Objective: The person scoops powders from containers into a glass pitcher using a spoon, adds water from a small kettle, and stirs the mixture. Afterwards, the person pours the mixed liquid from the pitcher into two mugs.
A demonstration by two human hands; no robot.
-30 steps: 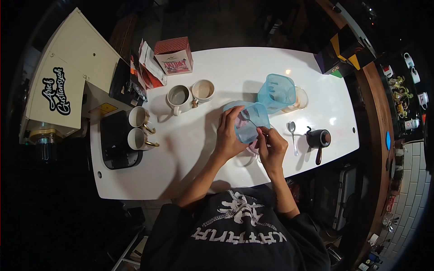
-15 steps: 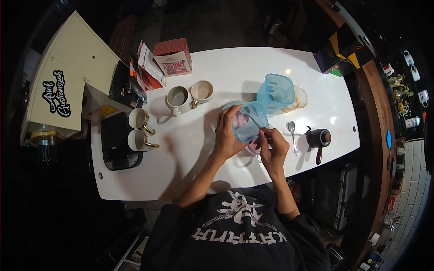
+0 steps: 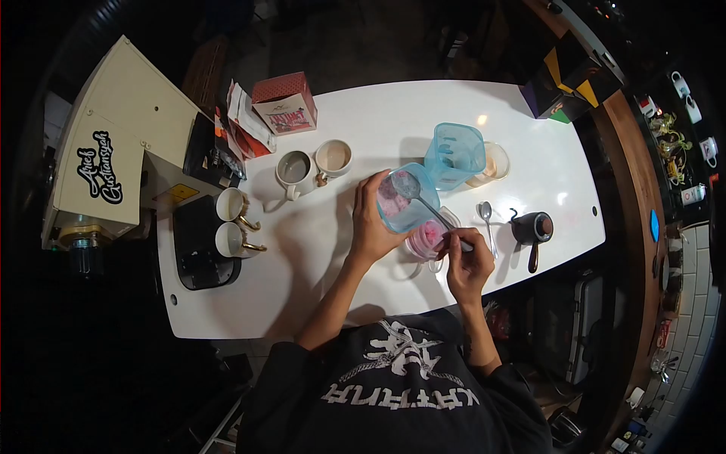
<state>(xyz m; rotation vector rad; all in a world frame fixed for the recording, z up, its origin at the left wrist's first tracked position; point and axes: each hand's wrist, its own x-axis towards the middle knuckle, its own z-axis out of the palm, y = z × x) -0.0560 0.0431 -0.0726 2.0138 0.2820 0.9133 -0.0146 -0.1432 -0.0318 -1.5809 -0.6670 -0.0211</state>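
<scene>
A glossy white table (image 3: 370, 113) stands above dim flooring (image 3: 333, 49)

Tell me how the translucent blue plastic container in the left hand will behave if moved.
The blue container looks thin-walled, so it is probably light and slightly flexible. Its smooth sides might slip unless the left hand grips firmly. With its mouth open and pink contents inside, it could spill if tipped far.

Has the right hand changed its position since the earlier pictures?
Yes. Judged against the unheld spoon, the right hand has moved to the person's right, closer to that spoon's handle, and back toward the black shirt.
</scene>
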